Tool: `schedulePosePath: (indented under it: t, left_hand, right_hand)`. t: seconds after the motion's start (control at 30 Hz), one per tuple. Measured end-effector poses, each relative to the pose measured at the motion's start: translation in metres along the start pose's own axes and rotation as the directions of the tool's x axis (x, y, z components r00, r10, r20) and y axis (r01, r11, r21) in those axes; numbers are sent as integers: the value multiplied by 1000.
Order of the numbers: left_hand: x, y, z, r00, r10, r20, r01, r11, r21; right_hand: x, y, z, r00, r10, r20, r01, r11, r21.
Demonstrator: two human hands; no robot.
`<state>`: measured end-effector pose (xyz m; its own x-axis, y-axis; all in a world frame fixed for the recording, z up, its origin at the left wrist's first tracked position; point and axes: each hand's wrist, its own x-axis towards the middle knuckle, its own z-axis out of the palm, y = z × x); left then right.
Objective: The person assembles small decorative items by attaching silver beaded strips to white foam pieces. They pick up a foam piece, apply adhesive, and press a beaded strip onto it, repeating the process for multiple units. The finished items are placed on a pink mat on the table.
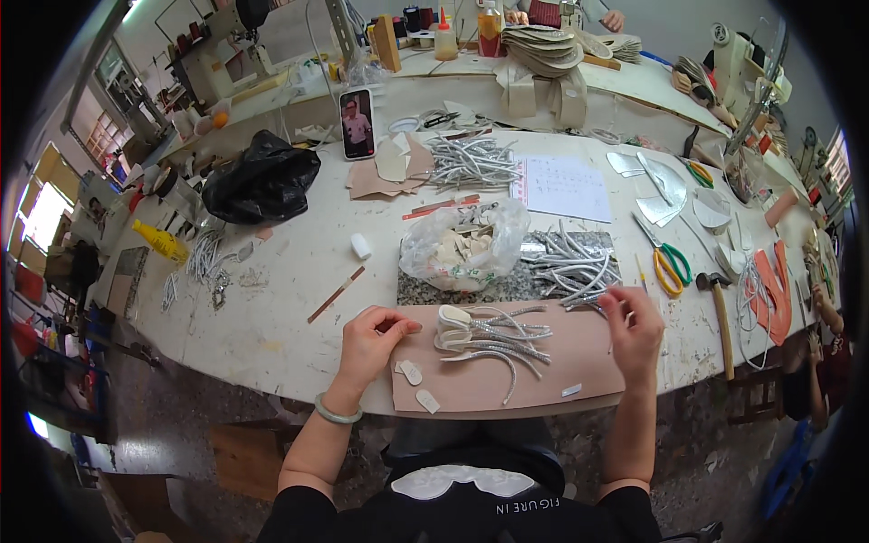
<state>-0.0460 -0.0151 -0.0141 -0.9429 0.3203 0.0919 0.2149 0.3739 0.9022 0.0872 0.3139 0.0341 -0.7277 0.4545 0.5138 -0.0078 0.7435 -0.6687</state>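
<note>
Along the near edge of the scuffed, off-white tabletop [290, 281] lies a flat, matte pinkish-brown sheet [579, 362], its long sides running left to right. On its middle rests a bundle of silver strips [516, 342], thin, ridged and glinting; their tails fan out toward the right, one of them curving down toward the near edge. At the bundle's left end sit smooth cream pieces [453, 316], rounded and layered like a thick fold.

The left hand [369, 342] is at the sheet's left edge, its thumb and forefinger brought close together; I cannot tell whether that grip pinches anything thin. The right hand [635, 333] is at the sheet's far right corner, near a loose heap of silver cords [575, 262], fingers bent; whether its grip holds something cannot be told either. A smooth, pale green bangle [338, 412] rings the left wrist.

Flat, round-ended cream tabs [427, 401] lie toward the sheet's lower left corner, and a small, pale, shiny rectangle [571, 391] near its lower right. Just behind the sheet is a speckled grey stone slab [425, 290]. A crinkled, translucent plastic bag [421, 244], open at the top, shows cream scraps [466, 246] inside. Off to the right are metal scissors [670, 270] with orange and green handles, and a hammer [721, 330] with a straight wooden shaft. A glossy, crumpled black bag [258, 185] slumps on the far left.
</note>
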Motion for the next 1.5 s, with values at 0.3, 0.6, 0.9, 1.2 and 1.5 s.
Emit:
schedulePosePath:
  t: [0.3, 0.6, 0.9, 1.2, 1.5]
  left_hand:
    - [4, 7, 4, 997, 66, -36, -67, 998, -15]
    - [-4, 21, 13, 965, 68, -254, -132, 960, -246]
    - [-42, 70, 16, 958, 13, 285, 239, 506, -828]
    - [-56, 79, 20, 991, 48, 126, 49, 744, -666]
    - [-56, 80, 15, 964, 85, 251, 56, 861, -505]
  right_hand:
    - [-28, -26, 19, 975, -132, 181, 94, 974, 207]
    - [-35, -66, 39, 922, -316, 225, 216, 900, 378]
    - [-21, -108, 69, 756, -654, -21, 595, 674, 438]
    - [-17, -107, 56, 644, -731, 225, 708, 681, 186]
    - [-6, -102, 40, 527, -725, 444, 706, 664, 247]
